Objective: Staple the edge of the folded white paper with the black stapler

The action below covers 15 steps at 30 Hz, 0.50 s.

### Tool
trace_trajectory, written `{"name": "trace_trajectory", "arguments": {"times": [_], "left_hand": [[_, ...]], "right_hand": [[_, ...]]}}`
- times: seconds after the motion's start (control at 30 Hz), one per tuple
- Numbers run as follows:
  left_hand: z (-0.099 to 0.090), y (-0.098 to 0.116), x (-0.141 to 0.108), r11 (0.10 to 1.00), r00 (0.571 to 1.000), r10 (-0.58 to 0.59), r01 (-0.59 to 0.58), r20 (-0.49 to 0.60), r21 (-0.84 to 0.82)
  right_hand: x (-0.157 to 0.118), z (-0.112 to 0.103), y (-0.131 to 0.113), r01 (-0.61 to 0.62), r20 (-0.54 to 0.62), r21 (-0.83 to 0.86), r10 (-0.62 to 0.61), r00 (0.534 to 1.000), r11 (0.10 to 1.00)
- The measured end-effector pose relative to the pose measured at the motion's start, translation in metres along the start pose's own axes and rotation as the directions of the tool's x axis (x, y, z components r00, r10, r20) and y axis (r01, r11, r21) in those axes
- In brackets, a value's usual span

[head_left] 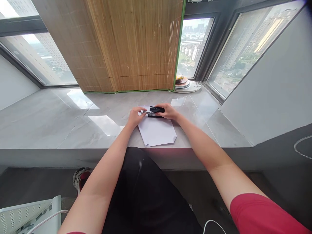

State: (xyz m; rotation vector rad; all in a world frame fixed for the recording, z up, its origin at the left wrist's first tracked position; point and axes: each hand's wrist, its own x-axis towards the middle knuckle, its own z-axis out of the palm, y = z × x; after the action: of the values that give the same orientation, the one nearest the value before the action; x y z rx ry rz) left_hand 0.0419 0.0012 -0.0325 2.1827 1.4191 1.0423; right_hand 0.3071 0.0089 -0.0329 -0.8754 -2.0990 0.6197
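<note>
Black trousers (146,195) lie nearest. Over white paper (158,131) on the ledge (60,126), the right hand (170,111) grips the stapler (156,109); the left hand (135,117) pinches its metal left end. Likely rigid, light; hold the casing.

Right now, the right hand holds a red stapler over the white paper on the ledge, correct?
Not the colour: the head view shows a black stapler. The right hand does hold it over the white paper on the ledge.

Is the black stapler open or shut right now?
The stapler looks open: a silver metal part juts past its black top toward the left hand.
</note>
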Motion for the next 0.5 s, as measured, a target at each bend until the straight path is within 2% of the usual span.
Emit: {"name": "trace_trajectory", "arguments": {"times": [0.23,0.5], "left_hand": [[-0.0015,-0.0008,0.0011,0.989,0.991,-0.113,0.119,0.07,-0.088],[-0.0026,0.0016,0.0027,0.974,0.981,-0.165,0.179,0.104,-0.141]], "right_hand": [[0.0006,-0.0008,-0.0029,-0.023,0.007,-0.009,0.023,1.0,1.0],[0.0008,-0.0014,-0.0032,-0.021,0.005,-0.013,0.021,1.0,1.0]]}}
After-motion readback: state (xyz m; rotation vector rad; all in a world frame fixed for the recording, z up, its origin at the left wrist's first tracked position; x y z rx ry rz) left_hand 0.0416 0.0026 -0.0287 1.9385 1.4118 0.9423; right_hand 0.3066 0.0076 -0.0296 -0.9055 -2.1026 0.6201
